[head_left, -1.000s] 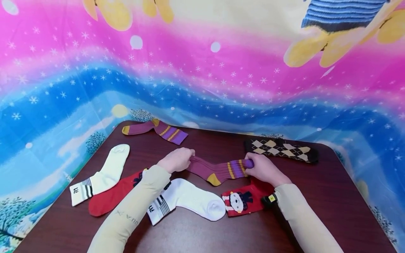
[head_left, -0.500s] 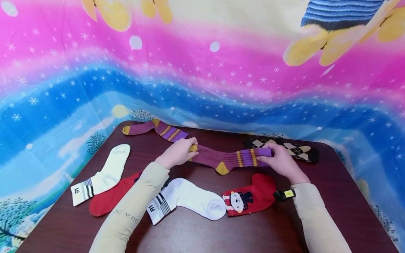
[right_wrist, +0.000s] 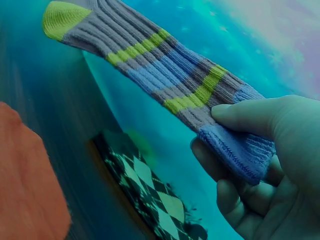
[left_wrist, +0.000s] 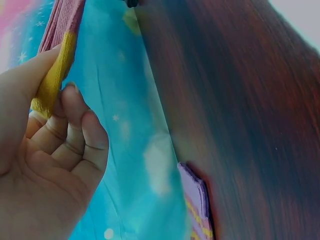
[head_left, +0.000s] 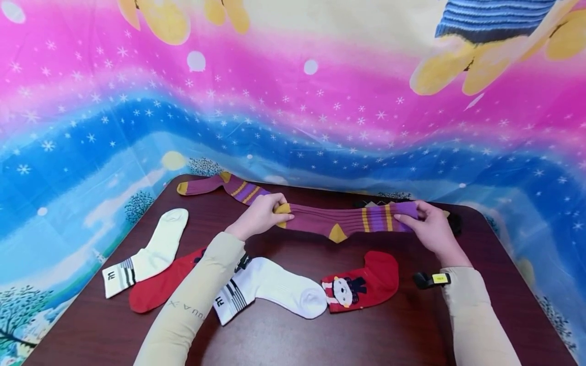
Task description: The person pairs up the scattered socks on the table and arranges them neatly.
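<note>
A purple ribbed sock (head_left: 316, 219) with mustard toe, heel and stripes is stretched out sideways above the table between both hands. My left hand (head_left: 260, 216) pinches its mustard toe (left_wrist: 56, 80) between thumb and fingers. At the cuff end, my right hand (head_left: 432, 229) pinches the purple cuff (right_wrist: 235, 150), thumb on top and fingers beneath. A similar purple sock (head_left: 206, 186) lies at the back left of the table, its cuff partly behind my left hand. Behind the held sock and right hand, a black argyle sock (right_wrist: 150, 185) is mostly hidden in the head view.
On the dark wood table (head_left: 284, 340) lie two white striped socks, one at the left (head_left: 160, 244) and one in the middle (head_left: 288, 292). A red sock (head_left: 160, 287) is partly under my left sleeve; another red sock (head_left: 366, 284) lies right of centre. A printed cloth (head_left: 293, 101) hangs behind.
The purple sock has risen and been drawn straighter toward the right. My right hand has moved right and up, uncovering the red sock; the left hand has lifted slightly.
</note>
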A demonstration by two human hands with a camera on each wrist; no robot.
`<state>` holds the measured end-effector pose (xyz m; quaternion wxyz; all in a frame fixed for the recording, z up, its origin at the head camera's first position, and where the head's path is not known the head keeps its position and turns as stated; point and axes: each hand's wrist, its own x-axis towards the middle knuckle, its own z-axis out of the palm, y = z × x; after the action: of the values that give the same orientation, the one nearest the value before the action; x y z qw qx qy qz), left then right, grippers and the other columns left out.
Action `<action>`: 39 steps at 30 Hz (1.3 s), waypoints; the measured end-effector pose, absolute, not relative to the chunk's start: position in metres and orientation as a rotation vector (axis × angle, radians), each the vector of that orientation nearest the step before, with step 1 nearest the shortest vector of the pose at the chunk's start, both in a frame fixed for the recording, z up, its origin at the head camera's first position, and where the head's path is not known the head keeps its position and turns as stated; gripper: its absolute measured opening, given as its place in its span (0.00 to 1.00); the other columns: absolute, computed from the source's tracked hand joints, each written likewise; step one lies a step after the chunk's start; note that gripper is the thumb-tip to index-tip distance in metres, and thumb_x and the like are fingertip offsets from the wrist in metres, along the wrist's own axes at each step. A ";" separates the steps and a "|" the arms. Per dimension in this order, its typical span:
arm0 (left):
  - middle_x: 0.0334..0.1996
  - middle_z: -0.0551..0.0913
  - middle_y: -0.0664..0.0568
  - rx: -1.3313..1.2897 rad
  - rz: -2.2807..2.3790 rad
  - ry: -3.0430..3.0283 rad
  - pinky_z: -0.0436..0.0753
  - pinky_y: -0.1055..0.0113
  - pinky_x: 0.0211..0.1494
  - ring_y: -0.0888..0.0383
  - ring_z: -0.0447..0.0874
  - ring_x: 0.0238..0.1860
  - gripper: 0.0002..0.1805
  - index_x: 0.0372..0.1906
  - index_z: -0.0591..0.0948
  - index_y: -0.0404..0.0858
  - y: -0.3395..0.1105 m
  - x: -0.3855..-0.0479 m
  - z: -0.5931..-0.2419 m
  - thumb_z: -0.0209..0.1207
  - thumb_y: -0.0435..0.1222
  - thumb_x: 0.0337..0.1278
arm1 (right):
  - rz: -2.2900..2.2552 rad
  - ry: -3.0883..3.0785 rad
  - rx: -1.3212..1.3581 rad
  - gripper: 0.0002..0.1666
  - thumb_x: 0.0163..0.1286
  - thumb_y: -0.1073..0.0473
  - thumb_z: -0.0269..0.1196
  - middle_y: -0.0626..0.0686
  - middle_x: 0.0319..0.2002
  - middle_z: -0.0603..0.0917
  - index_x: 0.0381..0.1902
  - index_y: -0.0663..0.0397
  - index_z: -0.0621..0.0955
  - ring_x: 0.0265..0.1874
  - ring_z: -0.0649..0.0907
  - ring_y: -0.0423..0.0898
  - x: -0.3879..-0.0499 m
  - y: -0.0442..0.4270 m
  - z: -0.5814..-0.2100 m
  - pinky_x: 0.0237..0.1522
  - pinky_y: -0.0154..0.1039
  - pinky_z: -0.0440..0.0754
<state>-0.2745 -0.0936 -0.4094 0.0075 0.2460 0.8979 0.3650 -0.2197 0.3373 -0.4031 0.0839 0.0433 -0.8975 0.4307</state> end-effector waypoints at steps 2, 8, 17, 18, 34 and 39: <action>0.26 0.80 0.53 0.773 1.169 2.797 0.81 0.66 0.34 0.56 0.79 0.29 0.12 0.37 0.78 0.43 -0.092 -0.274 -0.409 0.70 0.42 0.62 | 1.293 -2.665 0.110 0.24 0.72 0.45 0.67 0.55 0.39 0.87 0.50 0.60 0.79 0.30 0.81 0.42 -0.219 0.341 -0.403 0.29 0.36 0.77; 0.32 0.83 0.54 0.824 1.293 2.712 0.83 0.66 0.39 0.58 0.83 0.32 0.08 0.41 0.80 0.42 -0.078 -0.275 -0.408 0.68 0.37 0.65 | 1.378 -2.600 0.025 0.26 0.71 0.43 0.67 0.42 0.38 0.88 0.54 0.58 0.80 0.32 0.84 0.40 -0.215 0.355 -0.402 0.31 0.33 0.80; 0.38 0.83 0.54 0.900 1.388 2.642 0.81 0.66 0.45 0.58 0.82 0.37 0.06 0.49 0.80 0.41 -0.046 -0.274 -0.403 0.61 0.34 0.72 | 1.451 -2.486 -0.121 0.21 0.71 0.46 0.68 0.34 0.34 0.86 0.51 0.55 0.80 0.31 0.82 0.36 -0.206 0.379 -0.395 0.31 0.28 0.79; 0.38 0.83 0.54 0.902 1.396 2.640 0.81 0.65 0.46 0.57 0.81 0.38 0.06 0.49 0.80 0.40 -0.042 -0.274 -0.402 0.60 0.33 0.72 | 1.459 -2.471 -0.135 0.21 0.70 0.47 0.69 0.33 0.34 0.86 0.51 0.55 0.81 0.30 0.82 0.36 -0.205 0.382 -0.395 0.31 0.28 0.80; 0.33 0.85 0.56 0.770 1.486 2.590 0.80 0.69 0.39 0.59 0.84 0.35 0.07 0.46 0.82 0.41 0.015 -0.279 -0.421 0.65 0.38 0.69 | 1.486 -2.407 -0.482 0.23 0.62 0.41 0.74 0.30 0.33 0.82 0.49 0.45 0.85 0.27 0.83 0.35 -0.201 0.434 -0.397 0.26 0.29 0.79; 0.33 0.85 0.53 0.725 1.454 2.548 0.79 0.70 0.36 0.52 0.87 0.37 0.08 0.51 0.82 0.38 0.034 -0.277 -0.428 0.60 0.35 0.73 | 1.333 -2.549 -0.594 0.34 0.63 0.33 0.69 0.34 0.33 0.79 0.50 0.55 0.82 0.29 0.80 0.36 -0.199 0.449 -0.405 0.27 0.31 0.78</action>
<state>-0.2773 0.0342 -0.4275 0.0600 0.2395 0.8417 0.4803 -0.1991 0.4492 -0.4049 0.1020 -0.2012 -0.8633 0.4515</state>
